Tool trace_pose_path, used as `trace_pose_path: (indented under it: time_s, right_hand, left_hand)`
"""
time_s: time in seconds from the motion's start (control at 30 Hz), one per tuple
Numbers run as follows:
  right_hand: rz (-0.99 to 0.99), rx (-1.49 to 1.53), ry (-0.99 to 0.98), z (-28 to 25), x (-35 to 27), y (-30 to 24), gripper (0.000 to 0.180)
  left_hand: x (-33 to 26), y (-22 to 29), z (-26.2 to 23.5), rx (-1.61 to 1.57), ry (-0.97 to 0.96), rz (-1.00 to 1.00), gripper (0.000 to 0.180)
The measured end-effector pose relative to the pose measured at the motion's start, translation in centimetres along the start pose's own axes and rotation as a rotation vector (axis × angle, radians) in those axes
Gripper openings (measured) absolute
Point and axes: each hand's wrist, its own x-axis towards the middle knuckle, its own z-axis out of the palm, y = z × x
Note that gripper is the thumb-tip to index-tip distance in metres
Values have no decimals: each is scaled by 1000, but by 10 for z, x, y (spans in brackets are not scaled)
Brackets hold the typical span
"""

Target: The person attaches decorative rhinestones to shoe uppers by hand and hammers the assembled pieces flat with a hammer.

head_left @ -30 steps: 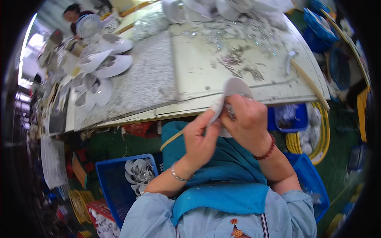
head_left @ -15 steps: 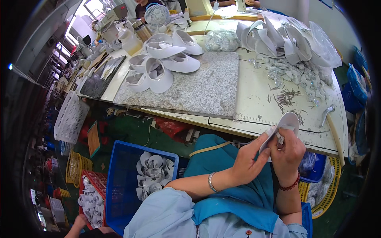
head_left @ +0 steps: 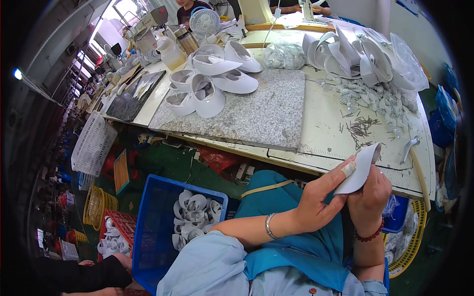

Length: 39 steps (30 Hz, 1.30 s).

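head view, hands: both were up in front of the person's chest, just at the near edge of the workbench (head_left: 345, 143)
left hand: the left hand (head_left: 318, 200) was curled, thumb and fingers pinching the lower edge of a white shoe-upper piece (head_left: 360, 167); there was a pale wrap on the fingertip, a silver bangle on the wrist
right hand: the right hand (head_left: 370, 195) was closed around the same piece from behind, fingers bunched; whether it also gripped a tool, I couldn't tell; red bead bracelet on that wrist
the piece: thin, white, curved, held upright between both hands, its top poking above the fingers, over the bench edge
head view, bench: a grey stone slab (head_left: 256, 111) lay on the bench with a pile of white shoe uppers (head_left: 212, 81) on its far end; more white uppers (head_left: 350, 54) stacked at the far right; loose small nails (head_left: 363, 129) scattered just beyond the hands; a metal tool (head_left: 410, 148) lay to the right
head view, floor: a blue crate (head_left: 158, 232) with white pieces sat at the person's left, a red basket (head_left: 116, 237) beside it
far end: a small fan (head_left: 205, 20) stood there, a person behind it
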Motion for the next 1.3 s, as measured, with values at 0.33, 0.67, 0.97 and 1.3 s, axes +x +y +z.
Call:
trace_pose_path:
  time_s: [0.33,0.67,0.97,1.3]
  right_hand:
    - [250,336,-35,-3,-6,5,30]
    - [58,303,-119,7,-6,28,35]
    - [-84,151,11,15,-15,29,32]
    - [-52,102,59,16,-18,23,34]
  left_hand:
    - [7,3,2,-11,15,-69,50]
    - [12,-4,-15,-29,158,-180,32]
    - [8,-6,-2,60,158,-118,34]
    - [6,-3,-11,73,137,-249,29]
